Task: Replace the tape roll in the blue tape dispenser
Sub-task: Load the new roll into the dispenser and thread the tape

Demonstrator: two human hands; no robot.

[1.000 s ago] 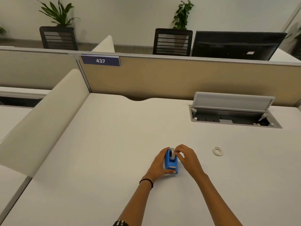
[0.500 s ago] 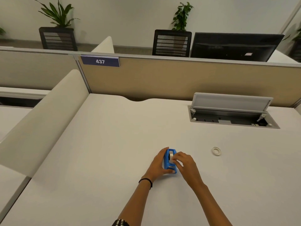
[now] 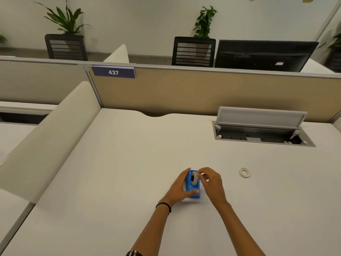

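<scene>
The blue tape dispenser (image 3: 193,189) stands on the white desk (image 3: 129,172) near its front middle. My left hand (image 3: 180,188) grips the dispenser's left side. A tape roll (image 3: 194,179) sits in the top of the dispenser. My right hand (image 3: 211,182) pinches the roll's top edge with thumb and fingers. A second small white tape roll (image 3: 244,172) lies flat on the desk to the right, apart from both hands.
An open grey cable hatch (image 3: 262,130) is sunk into the desk at the back right. A beige partition (image 3: 184,93) with a "437" label closes the back. A white side divider (image 3: 46,137) runs along the left.
My right hand has moved from the dispenser's front up to the roll at its top. My left hand has kept its grip on the dispenser.
</scene>
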